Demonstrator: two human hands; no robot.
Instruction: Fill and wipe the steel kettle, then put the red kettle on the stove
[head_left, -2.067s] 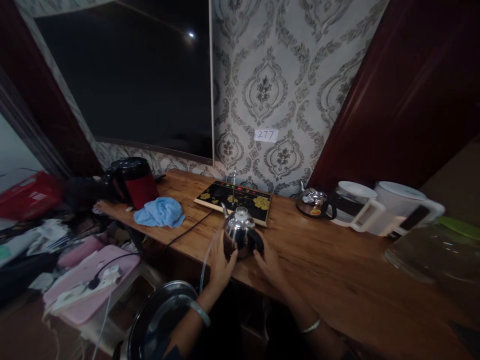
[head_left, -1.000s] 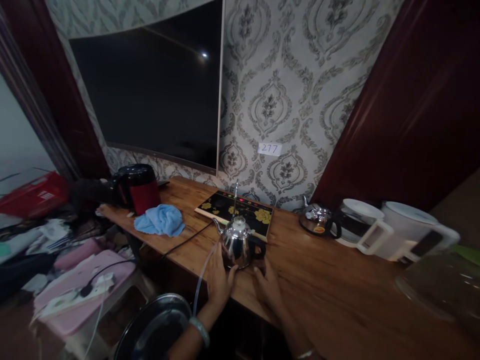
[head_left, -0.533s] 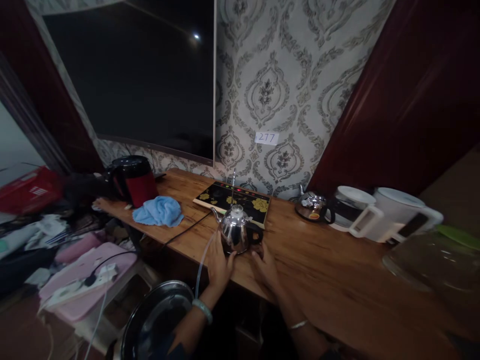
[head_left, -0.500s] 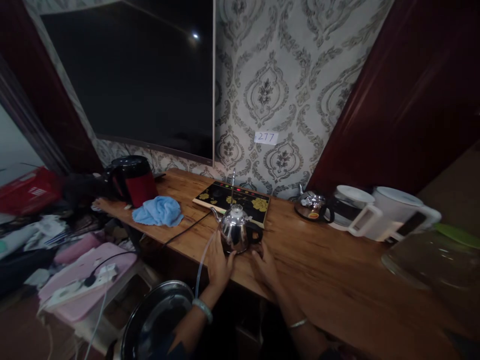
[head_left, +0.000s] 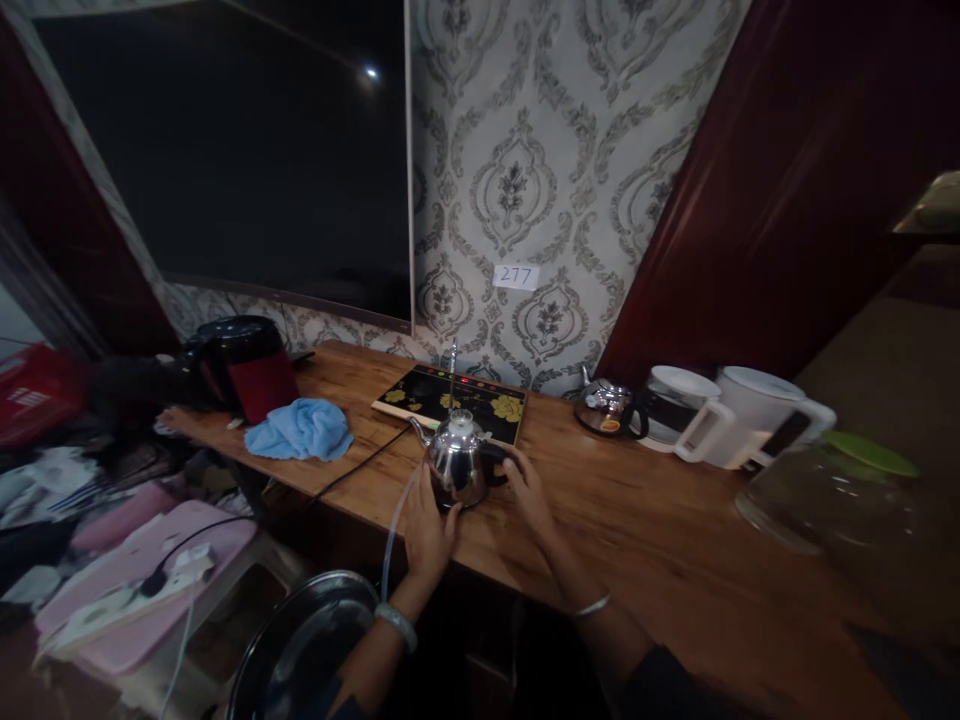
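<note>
A shiny steel kettle (head_left: 459, 462) with a clear-knobbed lid and a black handle stands upright near the table's front edge, its spout to the left. My left hand (head_left: 429, 530) lies against its lower left side, fingers stretched out. On the other side, my right hand (head_left: 531, 492) has its thumb and fingers at the black handle, closed on it; part of the grip is hidden. Just behind the kettle is a black induction hob (head_left: 420, 392) with yellow flowers and a lit red display. A thin metal spout rises behind the lid, and a clear tube (head_left: 390, 540) hangs beside my left wrist.
A blue cloth (head_left: 300, 430) and a red-black pot (head_left: 259, 375) are to the left. On the right stand a small kettle (head_left: 606, 405), white-handled jugs (head_left: 757, 420) and a green-lidded glass jug (head_left: 825, 500). Below lie a black basin (head_left: 307, 640) and a pink stool (head_left: 142, 600).
My right hand has moved up from the table beside the kettle to its handle. The left hand stays by the kettle's side. The view has shifted slightly to the right.
</note>
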